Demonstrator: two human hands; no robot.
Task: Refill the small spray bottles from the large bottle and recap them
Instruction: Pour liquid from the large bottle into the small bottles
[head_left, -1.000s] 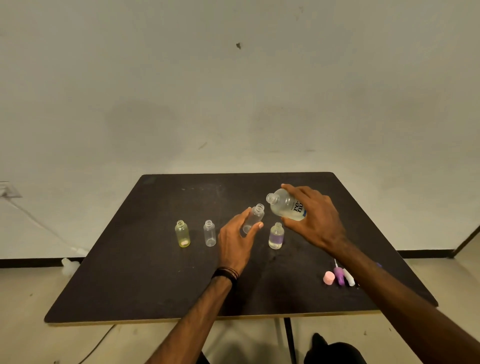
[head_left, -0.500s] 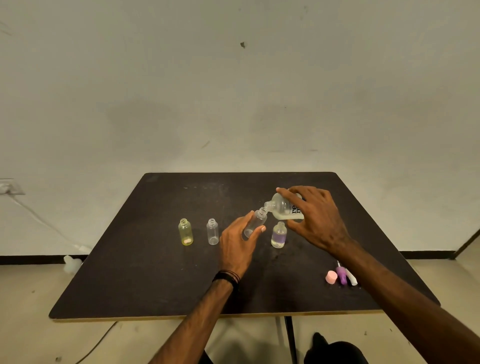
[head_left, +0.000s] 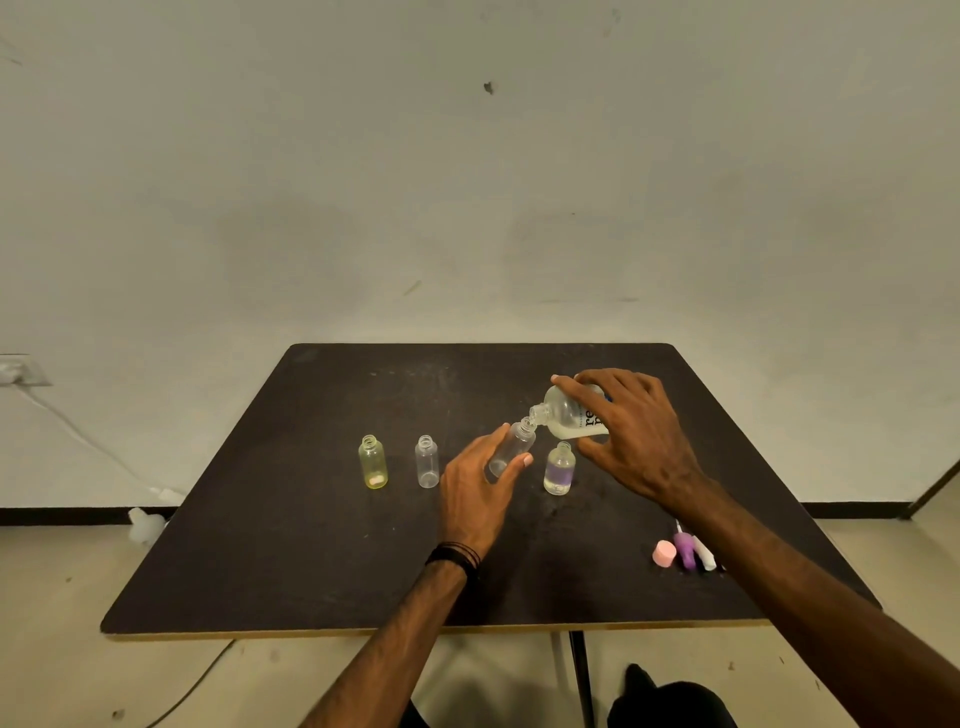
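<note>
I am seeing the right hand gripping the large clear labelled bottle, tipping its neck against the small clear plastic bottle the left hand is holding tilted.

Dim, even overhead light (soft shadows), wide-angle bending at edges.

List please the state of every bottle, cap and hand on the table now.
Large bottle: uncapped, tipped, mouth at held bottle's neck.
Held small bottle: tilted, uncapped.
Purple bottle: upright, uncapped.
Clear bottle: upright, uncapped.
Yellow bottle: upright, uncapped.
Caps: lying loose.
Left hand: holds small bottle.
Right hand: grips large bottle.
</note>
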